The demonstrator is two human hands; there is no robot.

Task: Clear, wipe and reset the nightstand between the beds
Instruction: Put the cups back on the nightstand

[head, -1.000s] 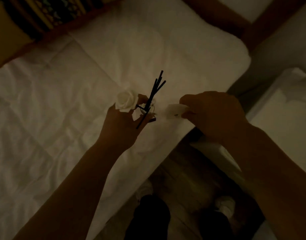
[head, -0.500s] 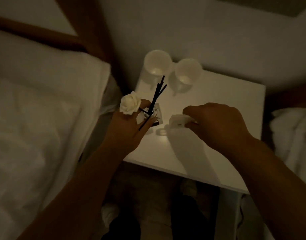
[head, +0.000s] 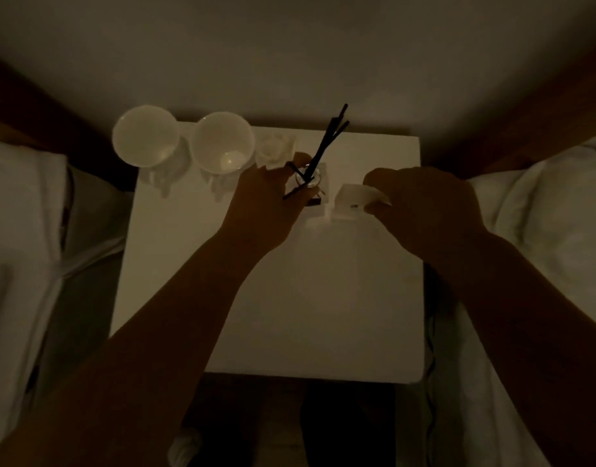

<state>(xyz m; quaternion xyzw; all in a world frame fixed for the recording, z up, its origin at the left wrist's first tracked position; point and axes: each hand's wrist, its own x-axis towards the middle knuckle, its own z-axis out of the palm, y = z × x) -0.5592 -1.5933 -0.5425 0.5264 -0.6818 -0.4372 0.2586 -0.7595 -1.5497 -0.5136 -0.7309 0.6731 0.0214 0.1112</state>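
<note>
Nightstand (head: 289, 298), a white square top seen from above in very dim light, fills the middle of the view between two beds with pale bedding, one at the left (head: 23, 230) and one at the right (head: 542, 230). A person's bare forearms reach over it from the near edge.

Left hand (head: 262, 210) is curled around a small glass diffuser bottle (head: 308, 178) with thin dark reeds (head: 330, 139) fanning up and away, and a white artificial rose (head: 274, 153) sits at the fingertips of the same hand. Both seem to be carried together so one hand can bring two ornaments at once. Whether the bottle rests on the top or is just above it cannot be told. Right hand (head: 424, 210) pinches a small white object (head: 352, 200), perhaps a folded card or packet, just right of the bottle; its exact nature is too dark to read.

Two white cups (head: 145, 136) (head: 222, 141) stand upright side by side at the far left corner, close to the wall (head: 289, 45), likely already put back. This looks like the reset stage, items being returned toward the far edge so the near part of the top is left free.

Dark wooden bed frames flank the wall on either side. Below the near edge, dark floor and the person's legs show faintly.
</note>
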